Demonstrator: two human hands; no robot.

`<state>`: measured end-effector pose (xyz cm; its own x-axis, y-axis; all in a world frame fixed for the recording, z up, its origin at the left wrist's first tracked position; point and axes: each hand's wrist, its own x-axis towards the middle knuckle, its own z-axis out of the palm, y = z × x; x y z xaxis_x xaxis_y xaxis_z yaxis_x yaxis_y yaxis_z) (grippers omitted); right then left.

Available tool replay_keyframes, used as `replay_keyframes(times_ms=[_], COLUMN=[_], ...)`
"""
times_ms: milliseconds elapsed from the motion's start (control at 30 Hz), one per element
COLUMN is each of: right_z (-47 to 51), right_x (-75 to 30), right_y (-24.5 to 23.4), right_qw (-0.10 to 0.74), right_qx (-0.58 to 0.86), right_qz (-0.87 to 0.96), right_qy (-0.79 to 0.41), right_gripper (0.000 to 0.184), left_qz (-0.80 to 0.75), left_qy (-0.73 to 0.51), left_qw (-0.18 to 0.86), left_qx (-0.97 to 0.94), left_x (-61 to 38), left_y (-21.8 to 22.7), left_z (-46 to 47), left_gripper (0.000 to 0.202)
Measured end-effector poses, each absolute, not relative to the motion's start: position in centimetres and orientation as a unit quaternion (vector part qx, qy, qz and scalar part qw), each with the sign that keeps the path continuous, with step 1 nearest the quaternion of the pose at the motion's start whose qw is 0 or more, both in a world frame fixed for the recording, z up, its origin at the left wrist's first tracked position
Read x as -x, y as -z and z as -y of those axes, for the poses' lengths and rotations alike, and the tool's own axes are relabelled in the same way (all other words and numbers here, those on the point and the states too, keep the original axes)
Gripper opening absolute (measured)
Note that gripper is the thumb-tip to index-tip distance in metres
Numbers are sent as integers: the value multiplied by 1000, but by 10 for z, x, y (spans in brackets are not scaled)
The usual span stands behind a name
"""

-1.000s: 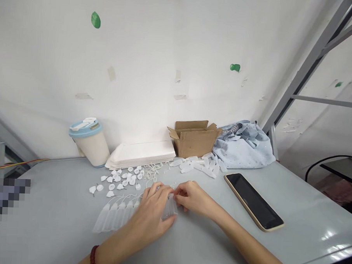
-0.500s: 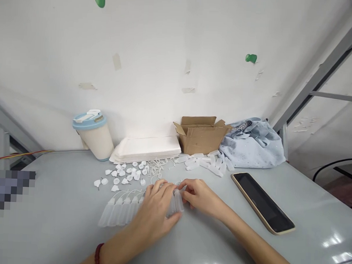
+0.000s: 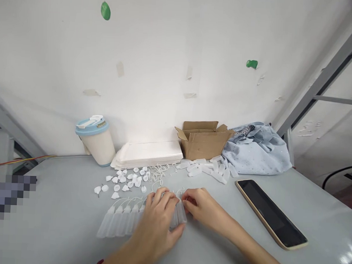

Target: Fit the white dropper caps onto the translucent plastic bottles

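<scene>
A row of small translucent plastic bottles [image 3: 119,220] lies side by side on the grey table [image 3: 58,228]. My left hand [image 3: 157,220] lies over the right end of the row, fingers curled on a bottle [image 3: 180,214]. My right hand [image 3: 200,207] pinches at the top of that same bottle, fingers together. Several small white caps [image 3: 124,180] and thin white strings [image 3: 156,172] lie scattered just beyond my hands.
A blue-lidded cup [image 3: 96,141], a stack of white sheets [image 3: 148,153], an open cardboard box [image 3: 203,143] and a pale blue cloth bundle [image 3: 257,149] stand along the wall. More loose bottles [image 3: 209,168] lie by the box. A phone [image 3: 271,214] lies at right.
Both hands have stayed at the right end of the bottle row, fingers shifting slightly. The view has shifted a little, so everything sits lower and further right.
</scene>
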<state>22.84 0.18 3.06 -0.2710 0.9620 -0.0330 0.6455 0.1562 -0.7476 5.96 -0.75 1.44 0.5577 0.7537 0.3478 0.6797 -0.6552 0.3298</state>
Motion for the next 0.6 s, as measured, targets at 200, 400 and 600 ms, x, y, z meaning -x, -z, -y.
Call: replay_keyframes(times_ms=[200,400,600], right_z=[-1,-1,-3], right_x=[-226,-229,-231], right_y=[-32,-29,-27], right_qw=[223,220,227], right_qx=[568,553,560], right_qz=[721,733,722], right_qy=[-328,-329,-338], right_gripper=[24,27,25], left_qz=[-413,-417,-426], left_qy=[-244,-233,-206], left_qw=[64,78,86], left_qx=[-875,-875,-877], left_x=[-60,-58,-54], left_y=[-13,-15,-16], left_z=[8,7,7], left_gripper=[36,40,50])
